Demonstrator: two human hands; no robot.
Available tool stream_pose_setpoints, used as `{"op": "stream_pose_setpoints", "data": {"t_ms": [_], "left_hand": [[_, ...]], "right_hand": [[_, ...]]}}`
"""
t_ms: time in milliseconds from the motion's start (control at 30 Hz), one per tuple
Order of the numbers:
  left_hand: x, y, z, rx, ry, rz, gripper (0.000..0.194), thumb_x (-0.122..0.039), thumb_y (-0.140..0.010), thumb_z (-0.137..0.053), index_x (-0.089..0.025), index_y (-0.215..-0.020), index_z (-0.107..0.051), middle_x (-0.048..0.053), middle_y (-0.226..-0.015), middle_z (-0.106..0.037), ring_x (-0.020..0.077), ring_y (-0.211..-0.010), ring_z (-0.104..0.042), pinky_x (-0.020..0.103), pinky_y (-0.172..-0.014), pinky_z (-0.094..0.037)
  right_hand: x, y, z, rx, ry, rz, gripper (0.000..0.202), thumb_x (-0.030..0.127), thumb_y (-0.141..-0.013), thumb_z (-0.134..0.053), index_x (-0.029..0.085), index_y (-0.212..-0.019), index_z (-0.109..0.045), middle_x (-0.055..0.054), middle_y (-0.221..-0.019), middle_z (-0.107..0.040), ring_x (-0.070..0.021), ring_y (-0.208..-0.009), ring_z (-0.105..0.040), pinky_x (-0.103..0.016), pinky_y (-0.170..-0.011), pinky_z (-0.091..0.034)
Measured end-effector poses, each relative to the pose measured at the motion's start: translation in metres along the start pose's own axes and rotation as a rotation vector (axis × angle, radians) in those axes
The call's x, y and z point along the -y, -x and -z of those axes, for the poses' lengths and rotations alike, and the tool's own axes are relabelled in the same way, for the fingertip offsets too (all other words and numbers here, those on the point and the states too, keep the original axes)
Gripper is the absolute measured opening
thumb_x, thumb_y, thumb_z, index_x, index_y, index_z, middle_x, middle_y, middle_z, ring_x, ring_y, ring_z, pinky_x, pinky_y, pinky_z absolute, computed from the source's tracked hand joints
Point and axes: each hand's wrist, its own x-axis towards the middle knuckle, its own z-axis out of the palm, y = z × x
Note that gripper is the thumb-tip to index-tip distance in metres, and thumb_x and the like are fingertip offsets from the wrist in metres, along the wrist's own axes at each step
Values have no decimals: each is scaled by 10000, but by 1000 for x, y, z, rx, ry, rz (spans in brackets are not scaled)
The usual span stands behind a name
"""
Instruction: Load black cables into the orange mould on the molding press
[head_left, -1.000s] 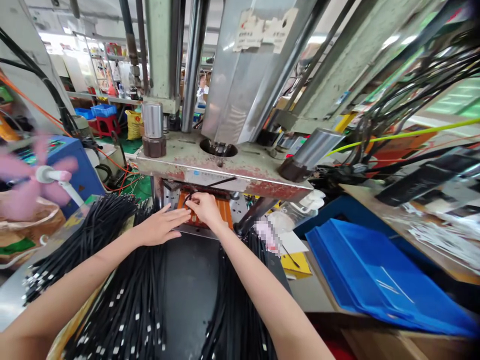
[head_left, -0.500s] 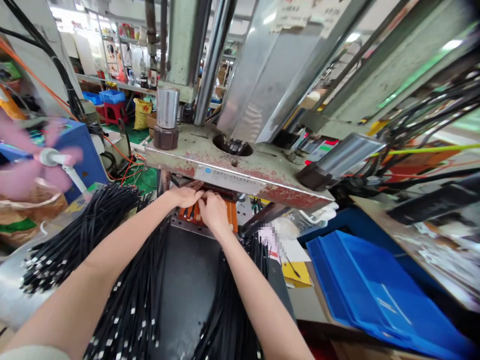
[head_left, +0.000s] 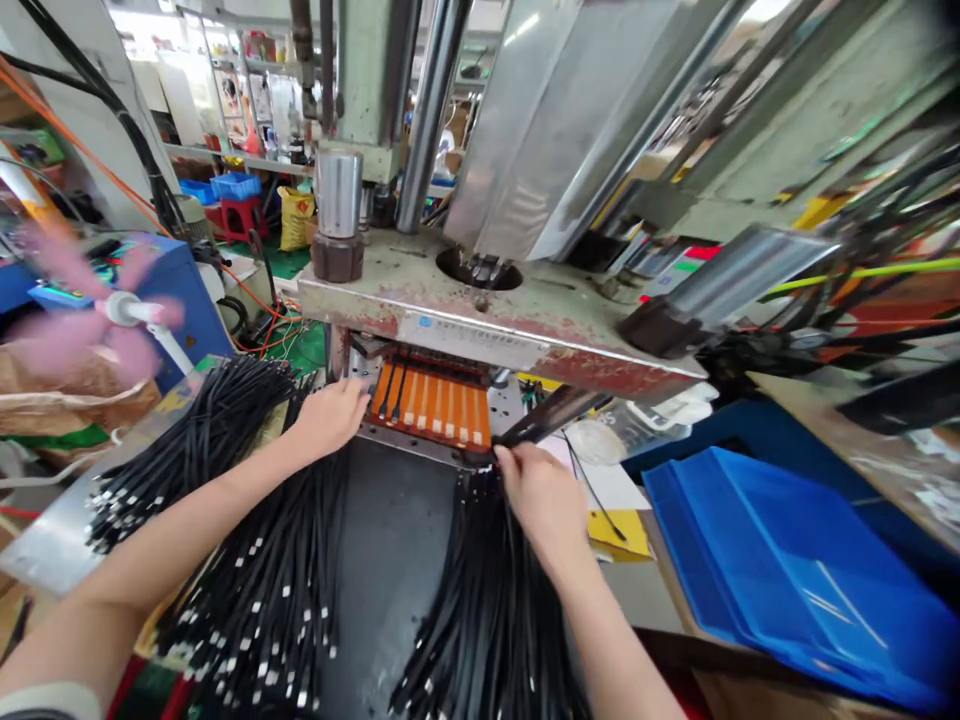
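Note:
An orange grooved mold plate [head_left: 431, 400] lies under the raised head of a press [head_left: 480, 335]. Black cables sit in its left grooves, and pale connector ends line the front of the other grooves. At the plate's left edge is my left hand [head_left: 334, 415], fingers curled together above the left bundle of black cables [head_left: 262, 590]; what they hold is hidden. Just off the front right corner, my right hand [head_left: 544, 490] pinches with thumb and finger at the top of the right bundle of black cables [head_left: 480, 600].
Thick steel posts [head_left: 339, 200] rise from the press head. Blue plastic trays [head_left: 757, 560] stand at the right, beside a yellow sheet [head_left: 619, 535]. A pink fan [head_left: 124, 310] spins at the left. Another pile of black cables [head_left: 187, 440] rests on the left side.
Both hands have come off the mold plate and moved apart, the left to its left edge and the right toward the right cable bundle. The plate's grooves are now uncovered.

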Motion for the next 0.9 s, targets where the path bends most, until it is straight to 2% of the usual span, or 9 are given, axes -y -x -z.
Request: {"op": "stream_pose_setpoints", "data": {"t_ms": [100, 167, 233, 333, 467, 567, 667, 733, 900], "left_hand": [[5, 29, -1, 151, -179, 120, 353, -392, -906, -467, -86, -964, -634, 209, -1013, -643, 354, -1052, -593, 441, -840, -492], [6, 31, -2, 229, -177, 157, 295, -345, -860, -538, -80, -937, -641, 222, -1019, -643, 361, -1029, -603, 437, -815, -492], [10, 26, -2, 252, -136, 177, 237, -308, -857, -531, -105, -915, -641, 196, -973, -664, 329, -947, -642, 410, -775, -493], [21, 16, 4, 237, -84, 181, 214, -345, -876, -517, -159, -865, -622, 105, -827, -681, 246, -784, -662, 329, -695, -477], [23, 13, 22, 96, 276, 62, 179, -324, -858, -557, -176, -757, -555, -19, -639, -590, 121, -605, -566, 217, -586, -404], [-4, 13, 44, 0, 587, -126, 154, -310, -856, -562, -169, -794, -566, -49, -600, -548, 89, -545, -505, 191, -532, -373], [-45, 11, 72, -35, 732, -300, 176, -311, -879, -553, -161, -878, -645, -9, -717, -639, 89, -601, -558, 184, -556, -420], [-70, 7, 89, -57, 802, -384, 176, -287, -871, -568, -159, -892, -688, 17, -766, -665, 96, -632, -594, 181, -560, -447], [-106, -8, 112, 0, 1009, -399, 122, -199, -794, -620, -148, -851, -715, 7, -696, -654, 82, -512, -586, 167, -450, -451]], "right_hand": [[-26, 26, -9, 298, 176, -60, 372, 462, -916, -493, 156, -804, -672, -188, -766, -691, -341, -732, -678, -364, -606, -413], [-30, 33, -15, 357, 136, -18, 320, 411, -919, -488, 176, -808, -674, -174, -777, -705, -336, -752, -687, -359, -615, -412], [-30, 33, -18, 316, 33, 0, 287, 364, -920, -478, 201, -769, -659, -135, -768, -713, -305, -753, -690, -340, -622, -405], [-30, 33, -13, 185, -164, -23, 296, 403, -892, -513, 225, -668, -587, -62, -650, -679, -260, -682, -670, -311, -603, -386], [-15, 40, 8, 63, -523, 11, 316, 456, -878, -514, 234, -653, -509, 3, -551, -611, -190, -540, -602, -279, -575, -388], [11, 45, 30, 71, -791, 138, 232, 415, -890, -505, 225, -779, -580, 16, -580, -619, -162, -534, -595, -251, -564, -408], [40, 46, 52, 8, -927, 271, 174, 337, -903, -499, 216, -903, -625, 19, -620, -627, -145, -562, -598, -232, -573, -423], [54, 43, 64, -69, -975, 315, 168, 319, -911, -495, 214, -885, -624, 19, -636, -624, -134, -564, -583, -228, -584, -428], [66, 35, 81, -191, -1080, 305, 189, 329, -928, -476, 201, -840, -583, 23, -650, -577, -116, -555, -515, -224, -571, -409]]}}
